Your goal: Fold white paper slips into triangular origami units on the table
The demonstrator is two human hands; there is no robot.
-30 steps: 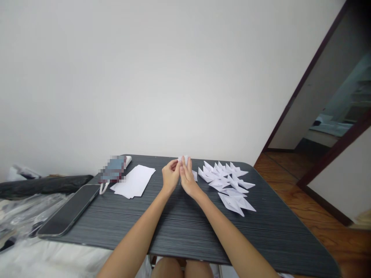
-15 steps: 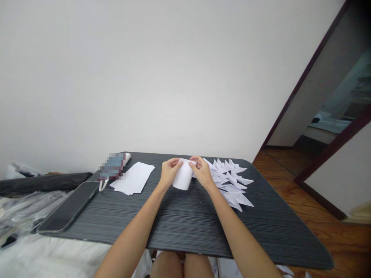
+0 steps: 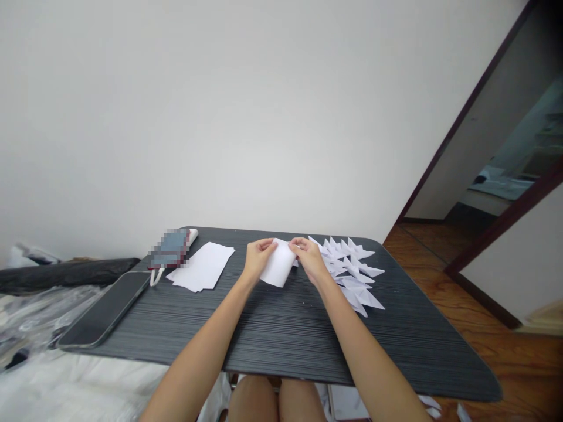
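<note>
Head view: curved white sheet point(image 3: 278, 266) held just below frame centre, upper corners pinched by left hand point(image 3: 257, 259) and right hand point(image 3: 310, 258). Folded paper shapes point(image 3: 358, 271) grouped lower right, flat sheets point(image 3: 204, 265) stacked lower left.

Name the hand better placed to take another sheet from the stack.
Probably the left hand: it is nearer the paper stack. The right hand is across the held sheet, by the folded pieces. Both pinch that sheet, so the left would release first.

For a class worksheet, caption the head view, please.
Two hands hold a white sheet between a paper stack and folded paper shapes.
</note>
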